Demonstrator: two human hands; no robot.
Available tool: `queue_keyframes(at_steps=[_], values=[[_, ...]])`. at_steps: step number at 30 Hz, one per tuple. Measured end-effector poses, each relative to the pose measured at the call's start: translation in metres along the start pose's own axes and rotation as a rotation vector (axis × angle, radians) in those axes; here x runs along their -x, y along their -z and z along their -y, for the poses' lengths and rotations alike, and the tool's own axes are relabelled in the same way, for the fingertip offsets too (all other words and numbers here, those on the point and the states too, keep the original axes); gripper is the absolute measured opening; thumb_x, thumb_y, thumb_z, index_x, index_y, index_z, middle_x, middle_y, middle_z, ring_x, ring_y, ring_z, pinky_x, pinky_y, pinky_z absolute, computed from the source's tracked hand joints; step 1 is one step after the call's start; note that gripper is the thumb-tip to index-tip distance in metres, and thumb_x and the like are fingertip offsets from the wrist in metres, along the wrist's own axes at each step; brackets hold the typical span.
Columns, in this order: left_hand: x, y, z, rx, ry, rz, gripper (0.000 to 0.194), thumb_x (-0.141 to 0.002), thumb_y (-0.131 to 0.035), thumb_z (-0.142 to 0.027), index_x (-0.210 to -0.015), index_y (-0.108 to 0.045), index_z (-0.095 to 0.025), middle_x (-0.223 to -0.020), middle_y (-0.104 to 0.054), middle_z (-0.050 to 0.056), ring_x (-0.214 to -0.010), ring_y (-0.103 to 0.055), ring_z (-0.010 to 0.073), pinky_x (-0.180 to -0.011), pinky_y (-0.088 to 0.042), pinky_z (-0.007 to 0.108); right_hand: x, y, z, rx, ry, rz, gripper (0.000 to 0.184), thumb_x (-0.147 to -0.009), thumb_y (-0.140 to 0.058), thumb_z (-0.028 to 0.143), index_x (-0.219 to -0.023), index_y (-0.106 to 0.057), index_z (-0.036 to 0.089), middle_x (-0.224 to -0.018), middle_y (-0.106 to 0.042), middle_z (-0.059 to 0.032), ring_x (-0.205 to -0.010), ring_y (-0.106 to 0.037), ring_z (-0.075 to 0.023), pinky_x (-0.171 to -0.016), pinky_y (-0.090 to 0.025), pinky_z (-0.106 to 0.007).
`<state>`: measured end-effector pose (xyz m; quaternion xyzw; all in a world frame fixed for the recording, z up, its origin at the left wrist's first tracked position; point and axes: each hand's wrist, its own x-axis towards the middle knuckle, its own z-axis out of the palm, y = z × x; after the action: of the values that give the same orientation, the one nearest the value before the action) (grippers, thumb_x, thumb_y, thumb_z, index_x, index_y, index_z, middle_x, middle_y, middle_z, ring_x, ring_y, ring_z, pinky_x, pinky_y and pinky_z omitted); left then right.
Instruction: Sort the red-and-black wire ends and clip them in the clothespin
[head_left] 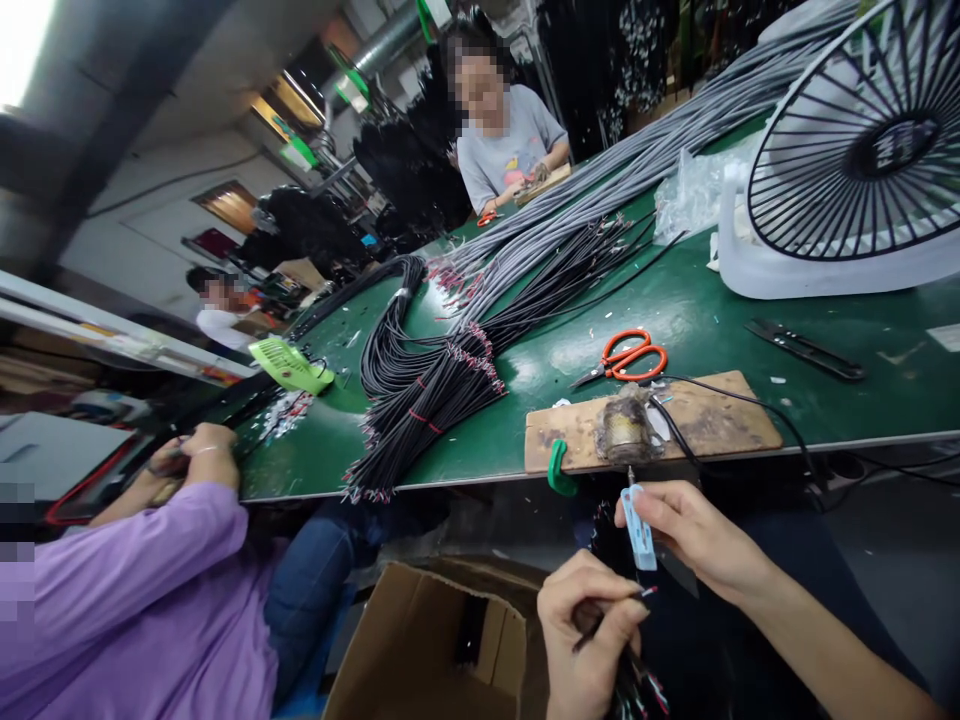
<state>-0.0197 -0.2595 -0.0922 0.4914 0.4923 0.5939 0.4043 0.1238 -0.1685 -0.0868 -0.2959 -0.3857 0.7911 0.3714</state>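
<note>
My left hand [596, 625] is closed around black cables, pinching one whose stripped end [649, 591] shows small coloured wires. More wire ends [654, 690] stick out below that hand. My right hand [694, 525] grips a light-blue plastic clip [640, 535], much like a clothes peg, between thumb and fingers. The clip's upper end meets the thin metal shaft of a small round motor [628, 432]. This motor sits on a worn wooden board [731, 410] at the table's edge, beside a green clamp [559, 468].
Orange-handled scissors [634, 356] and black snips [806, 348] lie on the green table [555, 350]. Black cable bundles [420, 405], grey cables [600, 200] and a white fan [832, 270] stand beyond. An open cardboard box [397, 640] is below. A purple-sleeved person [142, 590] sits left; another works opposite.
</note>
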Motion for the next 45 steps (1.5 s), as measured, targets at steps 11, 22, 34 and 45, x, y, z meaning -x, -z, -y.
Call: queue_keyframes(at_steps=[11, 22, 34, 45], values=[[-0.005, -0.015, -0.010, 0.190, 0.288, -0.044, 0.015, -0.074, -0.085, -0.030, -0.069, -0.078, -0.018, -0.064, -0.057, -0.003, -0.031, -0.045, -0.0009, -0.030, -0.027, 0.011, 0.003, -0.005, -0.015, -0.354, -0.083, 0.036, 0.051, -0.077, -0.073, 0.063, -0.082, -0.079, 0.013, -0.073, -0.066, -0.0056, -0.067, -0.055, -0.0150, -0.064, -0.041, -0.027], [0.007, -0.009, -0.012, 0.136, 0.368, -0.025, 0.029, -0.073, -0.085, -0.038, -0.065, -0.073, -0.014, -0.062, -0.055, -0.003, -0.030, -0.044, -0.0004, -0.030, -0.024, 0.013, 0.020, 0.036, -0.044, -0.051, 0.005, -0.087, 0.037, -0.086, -0.069, 0.052, -0.086, -0.077, 0.016, -0.072, -0.062, -0.0025, -0.069, -0.049, -0.0151, -0.066, -0.039, -0.028], [0.031, -0.022, 0.019, 0.030, 0.501, 0.038, 0.053, -0.065, -0.080, -0.064, -0.076, -0.064, -0.014, -0.068, -0.060, 0.000, -0.063, -0.056, 0.0129, -0.059, -0.046, 0.022, 0.042, 0.003, -0.029, 0.625, 0.296, 0.020, 0.010, -0.085, -0.071, 0.021, -0.076, -0.077, 0.022, -0.074, -0.068, -0.0054, -0.078, -0.061, -0.0248, -0.081, -0.045, -0.040], [0.051, -0.009, 0.031, 0.209, 0.492, -0.105, 0.038, -0.077, -0.079, -0.049, -0.072, -0.067, -0.014, -0.070, -0.055, -0.003, -0.030, -0.044, -0.0008, -0.027, -0.027, 0.012, 0.043, 0.011, -0.042, 0.416, 0.360, -0.085, 0.018, -0.081, -0.079, 0.037, -0.070, -0.079, 0.022, -0.065, -0.068, -0.0041, -0.066, -0.059, -0.0209, -0.078, -0.042, -0.040]])
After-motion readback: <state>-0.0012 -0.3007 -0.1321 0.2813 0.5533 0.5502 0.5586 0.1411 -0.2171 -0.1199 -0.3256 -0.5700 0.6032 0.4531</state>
